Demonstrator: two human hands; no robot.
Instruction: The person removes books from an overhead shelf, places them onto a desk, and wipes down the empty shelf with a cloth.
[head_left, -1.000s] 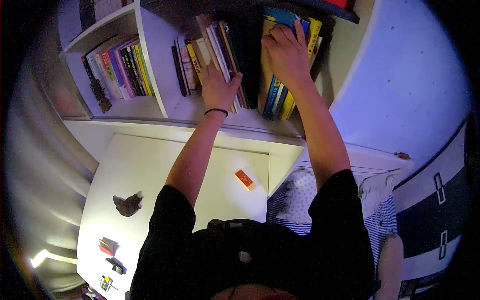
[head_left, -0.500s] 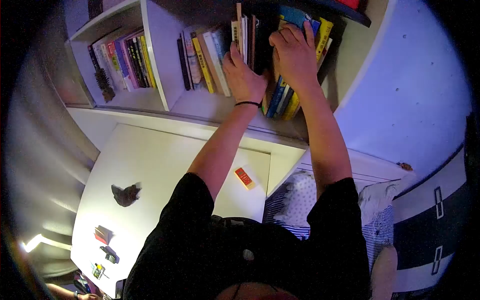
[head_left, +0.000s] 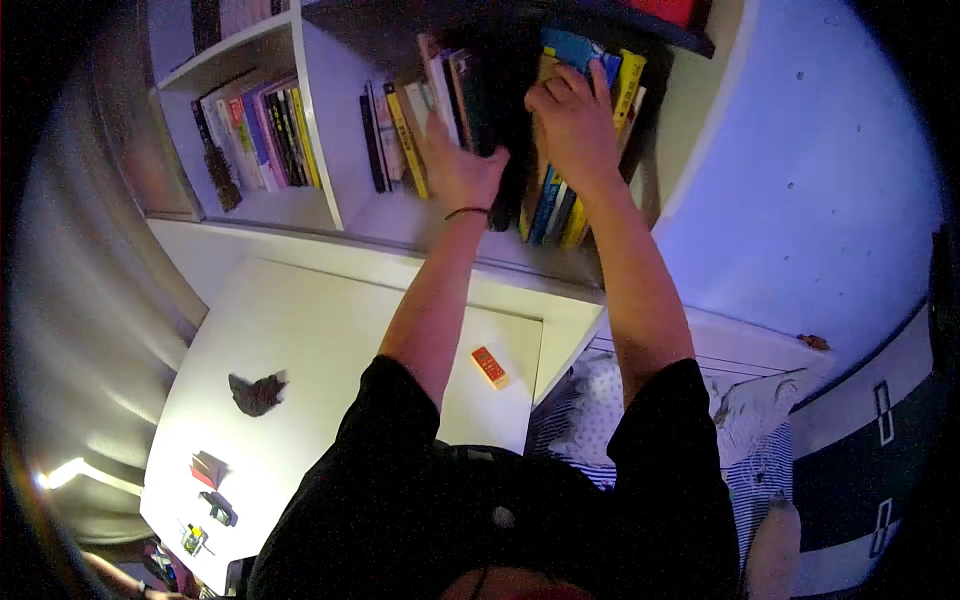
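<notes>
In the shelf compartment, my left hand point(head_left: 465, 178) is closed around a small group of upright books point(head_left: 460, 95), thumb on their right and fingers on their left. The group leans against a row with a yellow-spined book point(head_left: 404, 140). Across a dark gap, my right hand point(head_left: 575, 120) grips another group of leaning books point(head_left: 550, 205) with blue and yellow spines. Its index finger reaches up along a blue cover point(head_left: 570, 47), and the thumb side rests at the group's left edge. Some fingertips are hidden or blurred.
A left compartment holds more books point(head_left: 265, 140) and a dark pinecone-like ornament point(head_left: 220, 180). Below, the white desk point(head_left: 330, 300) carries a red-faced remote point(head_left: 489, 367), a dark leaf-shaped item point(head_left: 257, 394) and small objects. Another person's arm point(head_left: 115, 575) shows at lower left.
My left hand has moved left with its books, pushing them against the row there. The dark gap between the two groups is wider. My right hand stays on its books.
</notes>
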